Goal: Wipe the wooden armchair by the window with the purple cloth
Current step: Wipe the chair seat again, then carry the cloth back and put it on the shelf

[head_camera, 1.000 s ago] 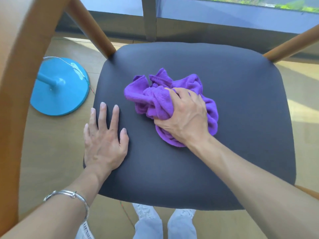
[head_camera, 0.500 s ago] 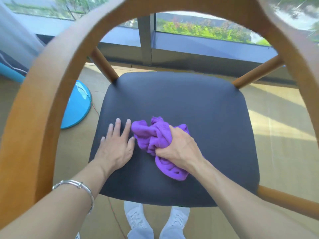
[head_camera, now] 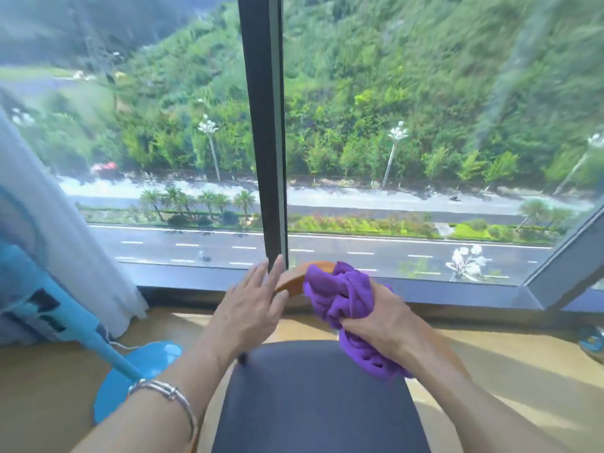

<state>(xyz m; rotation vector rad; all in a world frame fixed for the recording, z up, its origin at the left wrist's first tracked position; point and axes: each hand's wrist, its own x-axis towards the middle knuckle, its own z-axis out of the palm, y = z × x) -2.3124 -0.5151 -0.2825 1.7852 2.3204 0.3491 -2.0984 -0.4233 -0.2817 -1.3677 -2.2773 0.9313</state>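
The armchair's dark seat fills the bottom centre. A short piece of its curved wooden rail shows between my hands, in front of the window. My right hand grips the bunched purple cloth and holds it against the rail's right part. Part of the cloth hangs down below my fist over the seat. My left hand is held with straight fingers at the rail's left end; I cannot tell whether it touches the wood. Most of the rail is hidden behind the hands and the cloth.
A dark window mullion rises straight behind the hands, with the sill across. A white curtain hangs at left. A blue pole slants down to a round blue base on the wooden floor left of the seat.
The view has swung up from the seat to the window. Both hands have left the seat and risen to the wooden rail, the right one bringing the cloth with it.
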